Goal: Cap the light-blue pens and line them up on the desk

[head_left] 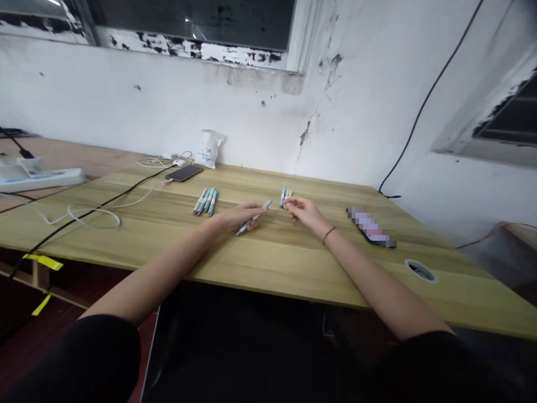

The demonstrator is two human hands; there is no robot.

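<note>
While both arms reach out over the table, the left hand has its grip closed around a pen. The pen is light blue and white. It lies slanted in the hand, with one end poking out toward the right hand and the other end poking out low, close to the wood.

The right hand is just beside the pen's far end. Its fingertips are at a small bunch of pens that lies on the table. I cannot tell if this grip is closed on one of them or only touching them. A thin dark bracelet sits on that wrist.

To the left of the hands, a row of pens lies side by side on the wood, apart from both hands. Farther back on the left is a dark phone with a white cable running from it. A white bag stands by the wall behind it. A power strip lies at the far left.

To the right of the hands lies a second phone. Near it, closer to the table's front edge, is a round hole in the wood.
</note>
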